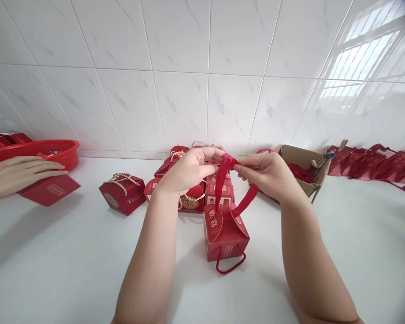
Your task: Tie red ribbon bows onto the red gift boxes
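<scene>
A small red gift box (227, 236) with curved top flaps and a twisted red cord handle (231, 271) stands on the white table in front of me. From its top rises a red ribbon (245, 201), pulled up into a loop. My left hand (202, 168) has its fingers closed on the ribbon's upper left part. Close beside it, my right hand (261, 173) pinches the same ribbon between thumb and fingers. The ribbon is bunched where the hands meet, and whether it is knotted there I cannot tell.
Another person's hand (23, 175) rests on a red box (50, 188) at far left, before a red basin (67, 155). A red box with rope (123, 193) stands nearby; several more (191, 203) are behind my hands. A cardboard carton (320, 180) and red bags (371, 162) are right.
</scene>
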Demonstrator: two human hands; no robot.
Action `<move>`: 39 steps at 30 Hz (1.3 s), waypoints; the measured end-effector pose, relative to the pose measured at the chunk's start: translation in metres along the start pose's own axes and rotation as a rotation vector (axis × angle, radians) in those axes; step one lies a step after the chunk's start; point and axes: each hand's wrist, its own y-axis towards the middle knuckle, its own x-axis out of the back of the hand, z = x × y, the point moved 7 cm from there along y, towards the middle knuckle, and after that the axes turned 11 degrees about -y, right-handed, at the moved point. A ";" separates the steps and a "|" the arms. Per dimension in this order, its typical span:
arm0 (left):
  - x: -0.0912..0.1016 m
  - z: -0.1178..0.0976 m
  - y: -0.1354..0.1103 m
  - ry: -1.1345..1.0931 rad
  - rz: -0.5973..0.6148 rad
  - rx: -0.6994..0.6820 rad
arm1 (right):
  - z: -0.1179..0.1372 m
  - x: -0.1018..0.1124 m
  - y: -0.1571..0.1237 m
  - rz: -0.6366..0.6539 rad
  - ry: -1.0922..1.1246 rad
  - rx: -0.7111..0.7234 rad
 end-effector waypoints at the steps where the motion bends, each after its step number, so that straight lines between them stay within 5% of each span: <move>1: -0.001 -0.002 0.000 0.027 0.009 -0.017 | 0.000 0.000 0.000 -0.008 -0.004 -0.004; 12: -0.001 -0.008 0.001 0.194 -0.174 -0.104 | -0.002 -0.003 0.000 -0.002 0.099 -0.066; 18: 0.006 -0.023 -0.002 0.451 -0.204 -0.135 | -0.007 -0.007 -0.003 -0.089 0.431 -0.109; 23: 0.018 -0.034 -0.024 0.654 -0.278 -0.156 | -0.040 -0.006 -0.020 -0.154 0.714 -0.336; 28: 0.038 -0.030 -0.063 0.786 -0.323 -0.114 | -0.089 0.001 -0.060 -0.126 0.746 -0.517; 34: 0.112 0.010 -0.140 0.779 -0.505 -0.076 | -0.167 0.024 -0.155 -0.194 0.364 -0.859; 39: 0.137 0.048 -0.174 0.763 -0.530 0.209 | -0.190 0.034 -0.196 -0.149 0.074 -0.948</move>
